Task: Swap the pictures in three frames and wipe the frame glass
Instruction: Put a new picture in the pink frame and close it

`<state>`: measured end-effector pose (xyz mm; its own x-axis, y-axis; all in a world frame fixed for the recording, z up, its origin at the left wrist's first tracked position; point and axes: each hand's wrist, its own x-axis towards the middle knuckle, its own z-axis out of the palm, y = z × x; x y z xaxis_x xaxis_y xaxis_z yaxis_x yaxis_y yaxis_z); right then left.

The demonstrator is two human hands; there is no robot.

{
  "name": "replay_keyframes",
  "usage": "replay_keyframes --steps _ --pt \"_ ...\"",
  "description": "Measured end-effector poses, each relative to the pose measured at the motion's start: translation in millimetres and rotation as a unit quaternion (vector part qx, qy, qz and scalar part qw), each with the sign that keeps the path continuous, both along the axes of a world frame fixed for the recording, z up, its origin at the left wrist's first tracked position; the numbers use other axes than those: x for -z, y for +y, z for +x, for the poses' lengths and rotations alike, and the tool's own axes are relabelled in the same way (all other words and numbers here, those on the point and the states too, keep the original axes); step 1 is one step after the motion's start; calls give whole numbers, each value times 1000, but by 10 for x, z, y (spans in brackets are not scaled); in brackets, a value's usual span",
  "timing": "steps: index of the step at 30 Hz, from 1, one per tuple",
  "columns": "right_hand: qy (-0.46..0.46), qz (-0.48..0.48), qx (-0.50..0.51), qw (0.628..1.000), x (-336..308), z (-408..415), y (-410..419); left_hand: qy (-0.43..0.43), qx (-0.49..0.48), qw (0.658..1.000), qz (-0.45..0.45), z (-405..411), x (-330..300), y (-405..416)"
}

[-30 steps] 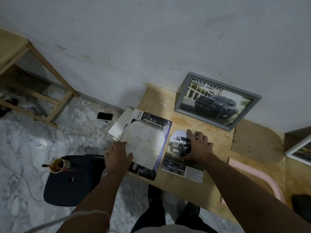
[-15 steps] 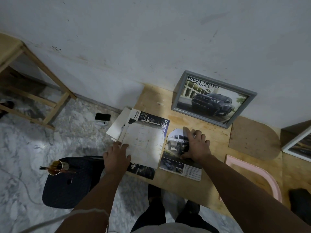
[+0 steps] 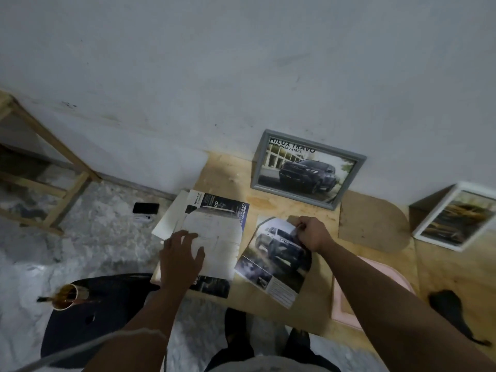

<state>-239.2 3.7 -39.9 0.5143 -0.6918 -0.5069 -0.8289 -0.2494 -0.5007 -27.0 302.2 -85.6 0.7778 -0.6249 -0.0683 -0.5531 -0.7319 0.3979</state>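
Right hand [image 3: 311,233] pinches the top edge of the cut-out grey-truck picture [image 3: 279,257], apparently lifting it off the plywood table [image 3: 228,170] near its front edge. Left hand [image 3: 182,257] lies flat with fingers spread on the white paper sheet [image 3: 214,237] over the dark brochure stack at the table's left edge, likely pinning it. Grey-framed truck picture [image 3: 308,169] leans on the wall at the back edge; white-framed picture [image 3: 456,218] leans at the right.
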Motion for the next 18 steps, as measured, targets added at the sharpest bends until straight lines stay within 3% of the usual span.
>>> replay_keyframes --steps 4,7,12,18 --pt "-106 164 166 967 -313 -308 -120 186 1 976 -112 -294 -174 -449" --pt "-144 203 250 936 -427 -650 -180 320 -43 938 -126 -545 -262 -830" --pt "-204 202 380 879 -432 -1398 -179 560 -82 813 -136 -1168 -541 -1408" --pt "-219 178 479 831 -333 -2385 -69 561 15 824 -80 -1976 -668 -1903"
